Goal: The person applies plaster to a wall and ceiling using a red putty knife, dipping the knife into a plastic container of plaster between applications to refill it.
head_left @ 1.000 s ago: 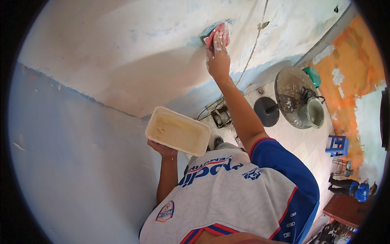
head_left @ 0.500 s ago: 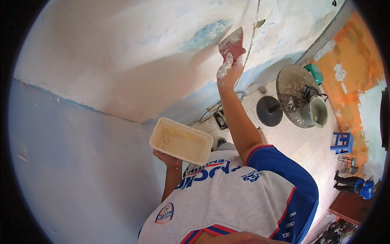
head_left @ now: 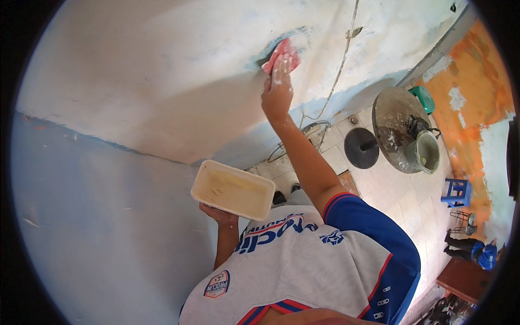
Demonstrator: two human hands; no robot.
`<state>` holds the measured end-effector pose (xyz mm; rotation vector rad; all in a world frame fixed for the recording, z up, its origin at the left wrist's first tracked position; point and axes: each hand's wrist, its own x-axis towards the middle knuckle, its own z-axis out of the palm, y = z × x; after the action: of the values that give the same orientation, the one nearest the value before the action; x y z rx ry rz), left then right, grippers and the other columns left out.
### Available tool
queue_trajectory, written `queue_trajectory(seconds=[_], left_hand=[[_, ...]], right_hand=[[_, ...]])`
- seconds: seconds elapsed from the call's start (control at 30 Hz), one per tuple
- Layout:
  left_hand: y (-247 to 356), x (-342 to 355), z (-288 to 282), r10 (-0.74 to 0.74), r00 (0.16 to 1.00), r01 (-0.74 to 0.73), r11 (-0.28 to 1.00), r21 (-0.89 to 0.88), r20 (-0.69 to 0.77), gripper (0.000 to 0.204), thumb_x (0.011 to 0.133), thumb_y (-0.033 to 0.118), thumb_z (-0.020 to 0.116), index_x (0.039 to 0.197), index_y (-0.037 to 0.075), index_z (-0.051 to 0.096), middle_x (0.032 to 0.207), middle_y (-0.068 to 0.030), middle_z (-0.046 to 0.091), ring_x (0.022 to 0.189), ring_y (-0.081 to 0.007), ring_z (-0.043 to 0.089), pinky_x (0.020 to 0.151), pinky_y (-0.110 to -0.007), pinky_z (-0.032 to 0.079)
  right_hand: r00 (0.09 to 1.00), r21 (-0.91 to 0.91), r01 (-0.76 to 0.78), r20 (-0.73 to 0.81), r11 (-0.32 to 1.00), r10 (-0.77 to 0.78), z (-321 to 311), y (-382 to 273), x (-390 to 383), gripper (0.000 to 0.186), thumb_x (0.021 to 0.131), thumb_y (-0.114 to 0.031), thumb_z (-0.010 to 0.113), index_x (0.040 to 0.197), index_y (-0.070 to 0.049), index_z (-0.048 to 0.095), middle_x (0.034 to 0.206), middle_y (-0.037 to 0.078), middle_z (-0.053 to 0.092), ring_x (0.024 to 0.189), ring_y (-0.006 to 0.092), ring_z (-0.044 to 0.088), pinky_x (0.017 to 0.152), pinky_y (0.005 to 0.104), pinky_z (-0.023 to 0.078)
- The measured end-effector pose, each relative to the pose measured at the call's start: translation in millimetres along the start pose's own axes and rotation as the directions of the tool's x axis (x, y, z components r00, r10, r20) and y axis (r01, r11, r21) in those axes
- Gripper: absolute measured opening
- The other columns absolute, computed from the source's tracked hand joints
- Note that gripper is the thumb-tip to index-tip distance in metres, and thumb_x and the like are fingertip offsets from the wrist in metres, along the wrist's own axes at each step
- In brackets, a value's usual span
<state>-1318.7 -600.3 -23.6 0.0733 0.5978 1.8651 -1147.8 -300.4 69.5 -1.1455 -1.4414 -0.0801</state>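
The right hand (head_left: 278,97) is reaching up to the pale wall (head_left: 135,81), its fingers (head_left: 279,64) closing over a red scraper (head_left: 287,47) that is smeared with white. The scraper appears to be lying against the wall, over a bare blue patch (head_left: 264,56) and just left of the hanging cable (head_left: 342,64). The fingers are spreading along its back, probably so that pressure is reaching the flat face evenly rather than one corner.

The left hand (head_left: 218,213) is holding a pale tub (head_left: 238,177) in front of the body, near the lower edge of the pale wall, where it is meeting the blue wall (head_left: 108,216). The hand is gripping from the side and underneath; most of its fingers are hiding behind the tub, so I cannot tell how wide they are spreading. Such support is likely keeping the open mouth facing upward, with the inside within the other hand's reach.

Well apart from both hands, a round desk (head_left: 387,111) is standing on the tiled floor (head_left: 398,200). A bucket (head_left: 413,155) is sitting at its lower right edge, beside a black bag (head_left: 417,125), perhaps leaving the rest of the top free.
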Motion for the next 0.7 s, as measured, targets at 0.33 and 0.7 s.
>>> queue_trajectory(seconds=[0.33,0.7], left_hand=[[-2,5,-13,0.025,0.998,-0.028,0.998,0.063,0.053,0.064,0.100,0.054,0.036,0.145,0.012,0.054,0.142,-0.0076,0.059,0.128,-0.0303,0.059,0.105,-0.047,0.051],[5,3,-20,0.001,1.000,-0.001,0.998,0.060,-0.006,0.066,0.100,0.056,0.036,0.148,0.013,0.051,0.146,-0.0086,0.055,0.131,-0.0309,0.056,0.107,-0.050,0.050]], right_hand=[[0.999,0.025,0.044,-0.012,0.999,-0.044,14,-4,14,0.063,0.087,0.008,0.052,0.149,0.012,0.042,0.156,0.035,0.039,0.150,0.0489,0.031,0.121,0.0493,0.035],[0.996,0.097,-0.079,-0.027,0.992,0.082,-18,4,22,0.059,0.091,0.006,0.053,0.149,0.010,0.043,0.151,0.035,0.045,0.143,0.0478,0.044,0.118,0.0489,0.039]])
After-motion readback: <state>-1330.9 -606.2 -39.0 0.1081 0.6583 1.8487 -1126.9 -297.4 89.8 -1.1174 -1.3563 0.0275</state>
